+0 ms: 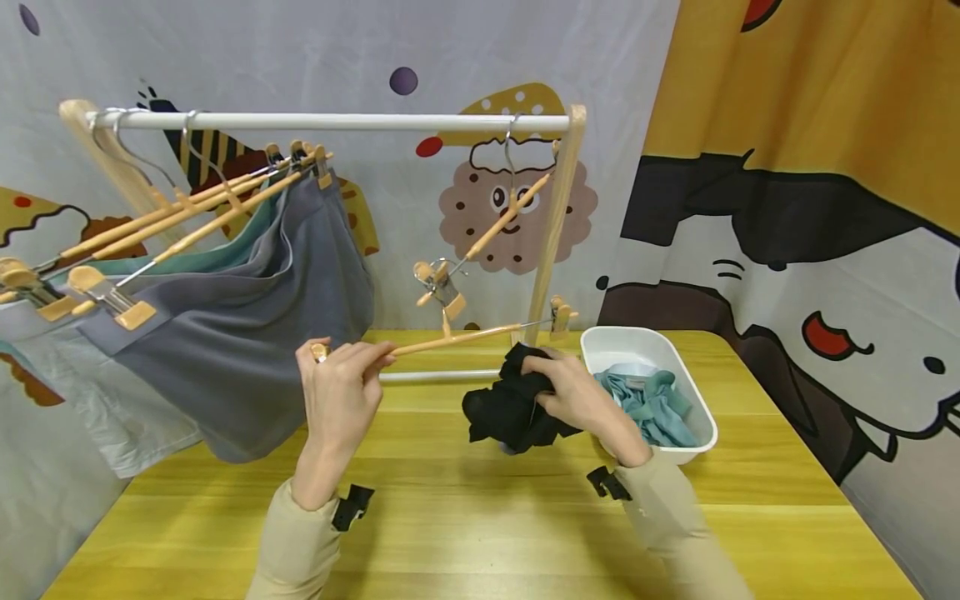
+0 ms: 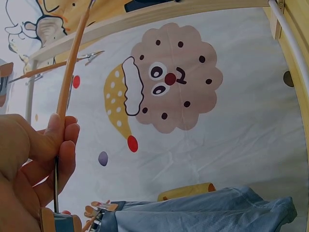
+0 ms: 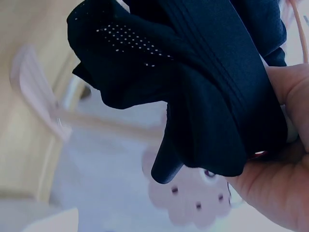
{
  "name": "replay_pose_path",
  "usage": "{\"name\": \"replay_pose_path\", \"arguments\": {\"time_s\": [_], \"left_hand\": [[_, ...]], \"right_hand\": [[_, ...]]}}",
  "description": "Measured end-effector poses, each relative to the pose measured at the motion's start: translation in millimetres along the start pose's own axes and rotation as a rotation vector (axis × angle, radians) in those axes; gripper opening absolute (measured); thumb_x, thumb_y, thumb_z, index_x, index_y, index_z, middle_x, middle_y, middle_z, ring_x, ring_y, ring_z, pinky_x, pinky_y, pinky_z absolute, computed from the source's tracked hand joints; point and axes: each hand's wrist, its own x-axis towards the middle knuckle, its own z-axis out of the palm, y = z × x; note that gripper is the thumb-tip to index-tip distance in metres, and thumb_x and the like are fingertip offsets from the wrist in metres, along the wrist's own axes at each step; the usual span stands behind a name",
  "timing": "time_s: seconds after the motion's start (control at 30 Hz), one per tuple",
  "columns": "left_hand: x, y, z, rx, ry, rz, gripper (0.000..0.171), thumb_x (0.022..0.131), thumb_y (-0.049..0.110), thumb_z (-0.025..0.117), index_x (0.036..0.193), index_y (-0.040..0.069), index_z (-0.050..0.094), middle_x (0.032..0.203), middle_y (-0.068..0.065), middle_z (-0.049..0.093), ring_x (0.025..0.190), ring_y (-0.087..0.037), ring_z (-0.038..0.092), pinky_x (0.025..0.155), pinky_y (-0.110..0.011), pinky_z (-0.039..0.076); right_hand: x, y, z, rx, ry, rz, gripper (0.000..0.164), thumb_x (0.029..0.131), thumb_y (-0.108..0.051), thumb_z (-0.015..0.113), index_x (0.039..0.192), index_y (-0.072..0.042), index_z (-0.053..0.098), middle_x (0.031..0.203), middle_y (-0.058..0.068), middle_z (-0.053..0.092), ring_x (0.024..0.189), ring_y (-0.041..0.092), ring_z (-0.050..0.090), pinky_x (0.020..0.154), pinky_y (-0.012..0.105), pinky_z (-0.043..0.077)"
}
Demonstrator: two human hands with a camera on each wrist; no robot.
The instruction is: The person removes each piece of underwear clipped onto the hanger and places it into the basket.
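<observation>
My left hand (image 1: 339, 390) grips one end of a wooden clip hanger (image 1: 465, 338), held roughly level above the table. In the left wrist view, thumb and fingers wrap the hanger's bar (image 2: 71, 72), close to a clip (image 2: 60, 221). A second clip (image 1: 560, 317) sits at the hanger's far end. Bunched in my right hand (image 1: 579, 393) is a black garment (image 1: 510, 410), just below that far end. The right wrist view shows its stitched band (image 3: 231, 72) and a patch of small holes; the rest is folded out of sight.
A rack with a white rail (image 1: 322, 122) stands on the table (image 1: 465, 525). Grey shorts (image 1: 262, 350) and other garments hang at its left on clip hangers. Another hanger (image 1: 510, 217) hangs bare at the right. A white basin (image 1: 701, 400) holds teal cloth (image 1: 654, 408).
</observation>
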Motion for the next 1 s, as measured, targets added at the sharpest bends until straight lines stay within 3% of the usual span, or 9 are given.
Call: {"name": "replay_pose_path", "arguments": {"time_s": [0.2, 0.33, 0.5, 0.63, 0.83, 1.0], "left_hand": [[-1.0, -1.5, -1.6, -0.001, 0.006, 0.0, 0.007, 0.08, 0.003, 0.071, 0.085, 0.002, 0.076, 0.07, -0.01, 0.072, 0.059, -0.026, 0.062, 0.084, -0.051, 0.032], [-1.4, -2.8, -2.8, 0.002, 0.015, 0.003, 0.007, 0.081, 0.003, 0.071, 0.085, 0.003, 0.076, 0.07, -0.01, 0.072, 0.059, -0.025, 0.063, 0.084, -0.052, 0.032], [-2.3, -4.4, -3.8, 0.003, 0.026, 0.006, 0.007, 0.08, 0.003, 0.071, 0.085, 0.003, 0.076, 0.07, -0.01, 0.072, 0.06, -0.025, 0.063, 0.083, -0.051, 0.032], [-2.7, -5.1, -3.6, 0.004, 0.024, 0.007, 0.007, 0.079, 0.003, 0.072, 0.084, 0.003, 0.076, 0.07, -0.009, 0.072, 0.06, -0.026, 0.063, 0.083, -0.052, 0.032], [-3.1, -6.2, -3.9, 0.011, 0.015, 0.0, 0.007, 0.08, 0.003, 0.072, 0.085, 0.003, 0.076, 0.07, -0.009, 0.072, 0.06, -0.025, 0.062, 0.084, -0.051, 0.032], [-3.6, -7.3, -4.4, 0.014, 0.013, -0.001, 0.007, 0.08, 0.003, 0.071, 0.085, 0.003, 0.076, 0.07, -0.009, 0.072, 0.06, -0.026, 0.062, 0.084, -0.051, 0.032]], "right_hand": [[-11, 25, -32, -0.034, 0.084, 0.177, 0.03, 0.073, 0.009, 0.063, 0.1, -0.004, 0.065, 0.106, 0.019, 0.062, 0.091, 0.035, 0.062, 0.077, 0.046, 0.05], [-17, 48, -48, -0.057, 0.193, 0.285, 0.028, 0.073, 0.011, 0.062, 0.097, -0.003, 0.063, 0.101, 0.021, 0.06, 0.085, 0.036, 0.057, 0.071, 0.045, 0.047], [-25, 76, -58, -0.108, 0.386, 0.43, 0.023, 0.074, 0.008, 0.059, 0.095, 0.0, 0.063, 0.097, 0.024, 0.06, 0.089, 0.041, 0.055, 0.08, 0.052, 0.045], [-33, 93, -61, -0.109, 0.454, 0.595, 0.026, 0.077, 0.005, 0.055, 0.103, 0.003, 0.061, 0.103, 0.029, 0.057, 0.099, 0.048, 0.052, 0.087, 0.058, 0.043], [-38, 107, -59, -0.085, 0.484, 0.756, 0.033, 0.081, -0.001, 0.054, 0.114, 0.007, 0.058, 0.112, 0.033, 0.053, 0.111, 0.05, 0.046, 0.096, 0.059, 0.037], [-39, 114, -55, -0.075, 0.367, 0.865, 0.044, 0.085, -0.008, 0.054, 0.126, 0.006, 0.049, 0.124, 0.037, 0.043, 0.115, 0.052, 0.04, 0.097, 0.06, 0.035]]}}
